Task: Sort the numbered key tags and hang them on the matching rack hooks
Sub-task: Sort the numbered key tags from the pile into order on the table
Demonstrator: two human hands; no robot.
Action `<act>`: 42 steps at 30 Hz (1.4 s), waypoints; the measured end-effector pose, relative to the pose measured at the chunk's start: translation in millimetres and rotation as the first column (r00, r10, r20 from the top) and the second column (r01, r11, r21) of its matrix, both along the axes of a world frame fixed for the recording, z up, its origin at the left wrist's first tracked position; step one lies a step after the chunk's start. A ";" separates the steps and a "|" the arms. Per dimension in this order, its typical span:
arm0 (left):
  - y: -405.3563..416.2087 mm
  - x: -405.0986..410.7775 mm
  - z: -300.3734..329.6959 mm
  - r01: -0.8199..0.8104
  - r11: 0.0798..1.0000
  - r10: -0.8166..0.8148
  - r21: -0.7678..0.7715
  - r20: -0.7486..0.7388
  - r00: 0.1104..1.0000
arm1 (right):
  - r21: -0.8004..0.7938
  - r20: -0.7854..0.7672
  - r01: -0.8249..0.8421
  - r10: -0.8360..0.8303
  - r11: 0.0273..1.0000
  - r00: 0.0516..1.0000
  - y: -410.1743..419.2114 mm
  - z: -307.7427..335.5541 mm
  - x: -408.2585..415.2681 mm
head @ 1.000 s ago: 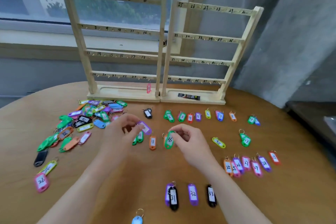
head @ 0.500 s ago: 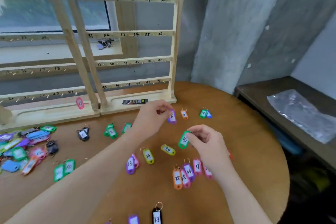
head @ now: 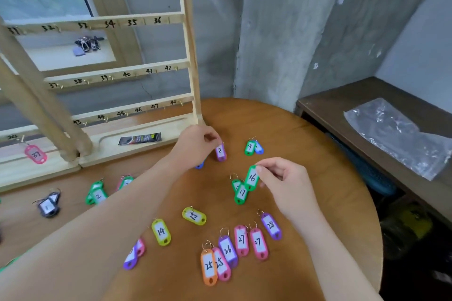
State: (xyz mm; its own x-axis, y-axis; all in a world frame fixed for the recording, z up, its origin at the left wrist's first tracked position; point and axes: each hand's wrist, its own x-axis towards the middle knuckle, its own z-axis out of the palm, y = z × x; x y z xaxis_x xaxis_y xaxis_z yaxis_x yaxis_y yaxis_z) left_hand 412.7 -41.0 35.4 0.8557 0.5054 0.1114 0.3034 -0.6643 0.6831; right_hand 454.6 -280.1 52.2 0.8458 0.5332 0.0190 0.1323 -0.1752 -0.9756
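Now sorting | my left hand (head: pixel 195 144) pinched purple tag 8 (head: pixel 220 151) at its ring | right hand (head: pixel 281 178) pinched green tag 16 (head: pixel 252 177), tag 17 (head: pixel 241 193) just below | best to lay 16 beside 17, number up, rings untangled.

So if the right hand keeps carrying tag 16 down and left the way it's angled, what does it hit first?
Most likely the green tag 17: the tag 16 pinched by the right hand already hangs right above it, its lower end seemingly overlapping. Height above the table is unclear.
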 end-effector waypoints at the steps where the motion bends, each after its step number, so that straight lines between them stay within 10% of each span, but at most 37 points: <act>1: 0.6 2.3 -2.1 0.004 1.000 -0.003 0.024 -0.012 1.000 | -0.004 -0.002 0.006 -0.006 1.000 1.000 0.4 -0.9 1.5; 28: -22.7 -97.7 27.4 -0.137 0.951 0.112 0.278 0.104 0.988 | -0.215 0.179 -0.038 0.077 0.976 0.981 -29.2 4.6 -26.7; 42: -43.8 -224.8 11.0 -0.240 0.920 0.216 0.311 0.110 0.970 | -0.516 0.308 -0.243 0.442 0.821 0.842 45.5 0.9 -37.1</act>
